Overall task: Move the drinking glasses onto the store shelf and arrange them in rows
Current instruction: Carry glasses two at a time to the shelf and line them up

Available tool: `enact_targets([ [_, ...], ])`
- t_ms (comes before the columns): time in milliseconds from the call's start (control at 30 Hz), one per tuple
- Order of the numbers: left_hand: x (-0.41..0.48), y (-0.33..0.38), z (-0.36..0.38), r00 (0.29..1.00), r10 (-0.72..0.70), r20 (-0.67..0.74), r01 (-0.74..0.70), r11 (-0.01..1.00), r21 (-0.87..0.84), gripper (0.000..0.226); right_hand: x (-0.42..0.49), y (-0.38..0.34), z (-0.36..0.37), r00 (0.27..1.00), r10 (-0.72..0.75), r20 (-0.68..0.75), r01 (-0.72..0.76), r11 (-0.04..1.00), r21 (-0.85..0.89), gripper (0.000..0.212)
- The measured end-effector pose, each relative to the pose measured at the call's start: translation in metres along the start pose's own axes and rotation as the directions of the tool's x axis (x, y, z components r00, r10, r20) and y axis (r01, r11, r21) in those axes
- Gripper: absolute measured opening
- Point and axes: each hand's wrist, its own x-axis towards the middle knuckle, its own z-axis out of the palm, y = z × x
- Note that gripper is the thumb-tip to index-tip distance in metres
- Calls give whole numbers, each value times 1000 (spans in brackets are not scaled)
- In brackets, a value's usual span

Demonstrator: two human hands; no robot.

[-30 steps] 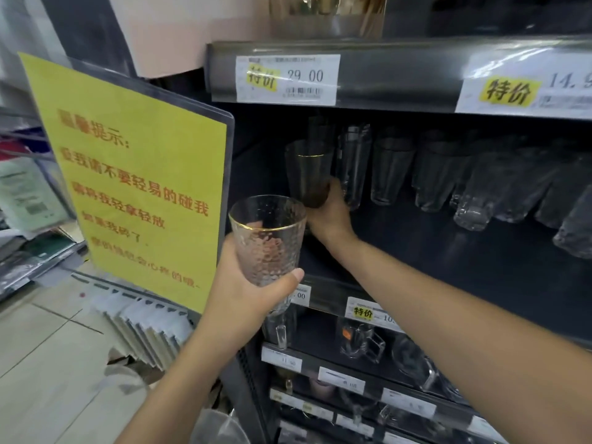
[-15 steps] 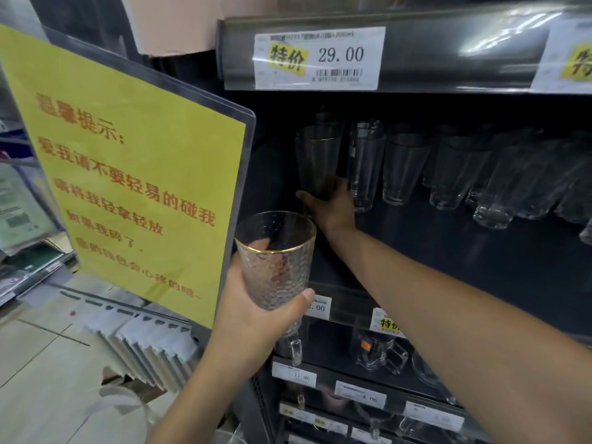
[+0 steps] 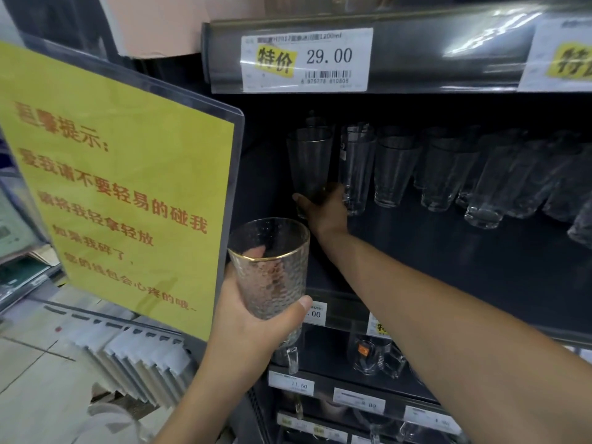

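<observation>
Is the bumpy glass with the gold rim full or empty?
Empty: the bumpy glass shows fingers straight through it, no liquid inside.

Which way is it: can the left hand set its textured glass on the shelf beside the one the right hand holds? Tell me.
Probably yes. The left hand holds the textured glass before the open shelf; only the right forearm partly crosses its path.

Overhead strip lights glare white off the shelf edge rail [image 3: 448, 52], while the shelf recess [image 3: 448, 267] beneath lies dim. Glasses at the right [image 3: 544, 187] smear and lean with wide-angle distortion; everything looks slightly soft.
</observation>
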Motion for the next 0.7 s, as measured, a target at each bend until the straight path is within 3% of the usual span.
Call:
enact_targets([
  [700,-1,-2,5,999,-9,-33,9,1000,7,68,2,-1,2,999,-35,20,37,995,-89,59],
])
